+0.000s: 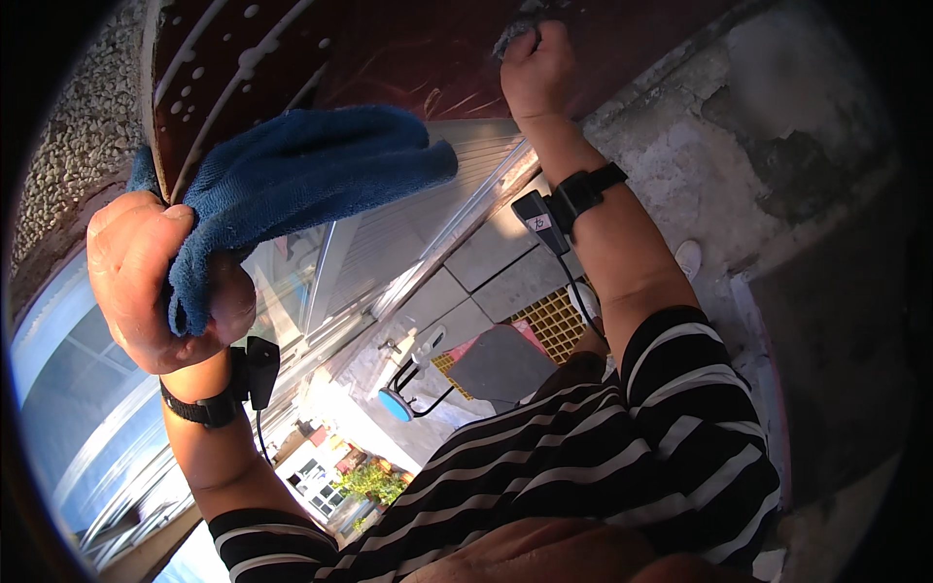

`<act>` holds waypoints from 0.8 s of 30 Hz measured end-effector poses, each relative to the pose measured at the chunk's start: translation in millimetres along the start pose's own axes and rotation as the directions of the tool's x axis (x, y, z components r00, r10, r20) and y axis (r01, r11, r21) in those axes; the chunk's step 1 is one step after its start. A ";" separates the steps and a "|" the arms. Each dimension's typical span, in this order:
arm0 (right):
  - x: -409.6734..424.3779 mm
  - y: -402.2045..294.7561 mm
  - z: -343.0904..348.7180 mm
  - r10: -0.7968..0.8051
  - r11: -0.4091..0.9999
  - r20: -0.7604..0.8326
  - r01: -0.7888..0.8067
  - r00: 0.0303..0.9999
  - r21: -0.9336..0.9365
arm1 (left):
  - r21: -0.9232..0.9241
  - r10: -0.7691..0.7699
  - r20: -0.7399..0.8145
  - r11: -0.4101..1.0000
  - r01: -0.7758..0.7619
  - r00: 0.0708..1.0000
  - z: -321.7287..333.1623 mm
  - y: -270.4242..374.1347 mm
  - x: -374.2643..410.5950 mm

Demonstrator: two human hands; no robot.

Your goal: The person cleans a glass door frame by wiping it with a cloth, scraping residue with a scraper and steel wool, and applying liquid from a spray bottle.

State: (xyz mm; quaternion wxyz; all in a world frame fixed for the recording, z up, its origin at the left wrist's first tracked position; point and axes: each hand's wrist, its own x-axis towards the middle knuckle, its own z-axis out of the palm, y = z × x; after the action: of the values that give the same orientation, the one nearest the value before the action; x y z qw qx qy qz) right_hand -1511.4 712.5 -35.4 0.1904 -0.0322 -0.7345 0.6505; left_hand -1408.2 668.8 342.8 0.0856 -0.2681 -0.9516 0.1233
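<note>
My left hand (138,277) grips a blue cloth towel (313,171) at the edge of a dark red panel (408,58). The towel's folds stretch to the right, across the panel's lower part. Pale streaks and drops mark the panel's left side; I cannot tell whether they are foam or a printed pattern. Higher up, my right hand (539,69) holds a grey scouring pad (514,36) against the panel's surface. Fine bright scratches or wet lines show on the red beside it. The fingers of this hand partly hide the pad.
Pebbled wall (80,95) borders the panel on the left, worn concrete (670,160) on the right. Below are a glazed metal-framed door (321,270), a blue-topped stool (395,404), a grey mat (503,364) and yellow grating (547,313). Each wrist carries a strapped device with a cable.
</note>
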 end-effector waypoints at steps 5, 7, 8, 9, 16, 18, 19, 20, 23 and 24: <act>4.0 5.7 10.6 0.037 0.998 -0.072 -0.041 0.997 -0.055 | -0.071 0.128 -0.057 0.989 -0.132 0.990 1.0 -17.0 2.0; -13.7 6.3 7.2 -0.010 0.999 -0.006 0.010 1.000 -0.041 | -0.063 0.118 -0.055 0.991 -0.122 0.991 -2.3 -13.3 2.3; -17.3 9.7 3.4 -0.034 0.999 0.047 0.036 0.998 -0.023 | -0.061 0.082 -0.028 0.995 -0.083 0.996 -1.4 -8.4 3.8; -14.0 9.3 -0.4 -0.072 0.997 0.101 0.071 0.992 0.005 | -0.027 0.042 -0.005 0.999 -0.042 0.999 -2.6 -0.6 4.2; 155.9 24.0 -32.3 0.153 0.958 -0.137 -0.181 0.979 -0.222 | -0.042 0.002 -0.028 0.999 -0.003 1.000 3.9 -1.0 5.0; 123.2 34.9 -2.8 0.153 0.967 -0.143 -0.178 0.978 -0.180 | -0.027 0.027 -0.012 0.999 -0.027 1.000 2.5 -1.9 6.0; 85.2 45.4 4.6 0.009 0.999 -0.137 -0.004 0.990 0.033 | -0.020 0.031 -0.004 0.999 -0.031 1.000 1.8 -0.8 5.9; 46.8 26.2 5.6 0.072 0.995 -0.086 -0.077 0.994 -0.061 | -0.036 0.014 -0.002 0.999 -0.014 1.000 2.9 0.8 4.9; -0.6 19.5 -4.8 0.200 0.979 0.129 -0.192 0.971 -0.076 | -0.023 0.021 -0.010 1.000 -0.021 1.000 5.1 -1.3 5.2; 9.3 27.2 -9.2 0.231 0.973 0.111 -0.225 0.967 -0.056 | -0.024 -0.004 -0.018 1.000 0.004 1.000 5.7 0.2 3.7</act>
State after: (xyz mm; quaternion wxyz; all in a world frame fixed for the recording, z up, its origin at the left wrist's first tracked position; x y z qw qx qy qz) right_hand -1522.5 728.0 -58.8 0.0705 -0.0826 -0.7496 0.6529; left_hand -1412.6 669.9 337.7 0.0910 -0.2683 -0.9528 0.1095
